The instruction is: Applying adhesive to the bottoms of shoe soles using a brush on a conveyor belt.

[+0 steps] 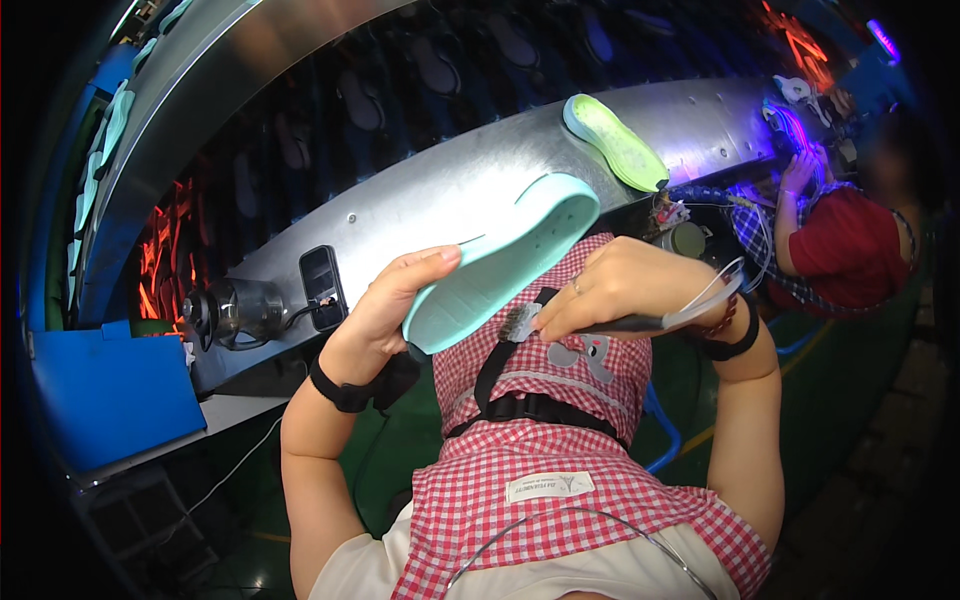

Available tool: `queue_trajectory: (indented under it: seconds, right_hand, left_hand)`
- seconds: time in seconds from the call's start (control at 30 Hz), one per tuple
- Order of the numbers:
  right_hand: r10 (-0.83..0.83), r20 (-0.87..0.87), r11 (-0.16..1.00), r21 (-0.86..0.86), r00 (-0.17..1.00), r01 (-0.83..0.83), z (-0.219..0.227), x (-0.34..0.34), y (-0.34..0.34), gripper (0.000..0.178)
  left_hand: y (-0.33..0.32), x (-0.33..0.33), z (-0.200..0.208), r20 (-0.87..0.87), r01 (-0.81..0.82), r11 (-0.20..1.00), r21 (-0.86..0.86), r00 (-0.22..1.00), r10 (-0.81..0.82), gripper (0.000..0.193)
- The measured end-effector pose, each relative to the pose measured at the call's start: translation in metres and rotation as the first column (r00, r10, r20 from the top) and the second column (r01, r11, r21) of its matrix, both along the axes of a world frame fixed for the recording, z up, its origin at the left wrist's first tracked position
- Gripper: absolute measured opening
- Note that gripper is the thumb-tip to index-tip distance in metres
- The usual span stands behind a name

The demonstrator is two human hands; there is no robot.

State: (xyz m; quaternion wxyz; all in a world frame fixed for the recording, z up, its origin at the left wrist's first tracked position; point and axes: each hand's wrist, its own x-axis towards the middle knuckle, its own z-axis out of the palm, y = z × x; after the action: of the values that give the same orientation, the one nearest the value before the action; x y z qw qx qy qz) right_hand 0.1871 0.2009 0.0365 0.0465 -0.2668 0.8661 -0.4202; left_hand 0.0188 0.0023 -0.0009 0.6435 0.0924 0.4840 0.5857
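Observation:
A mint-green shoe sole (505, 272) is held tilted in front of me, its hollow side toward me. My left hand (400, 292) grips it by the near left end, thumb over the rim. To the right of the sole, my right hand (622, 288) is closed around a brush (622, 324) with a dark handle and pale bristles. A thin clear tube or wire runs along the handle toward the wrist. The bristles appear beside the sole, over my red checked apron (540, 440); contact between them cannot be told.
On the curved metal ledge (400, 205) lies a yellow-green sole (620, 145). A glass pot (245, 310) and a black tray (321, 285) stand left, near a blue box (115, 390). Dark soles line the machine behind. A co-worker (850, 240) sits at the right under violet light.

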Motion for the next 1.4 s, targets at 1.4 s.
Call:
queue_trajectory:
  seconds: [1.4]
  right_hand:
    - [-0.897,-0.288,0.434,-0.425,0.336,0.795,-0.105,-0.053,-0.027,0.021]
  left_hand:
    - [0.01,0.021,-0.056,0.361,-0.414,0.881,0.228,0.877,0.319,0.048]
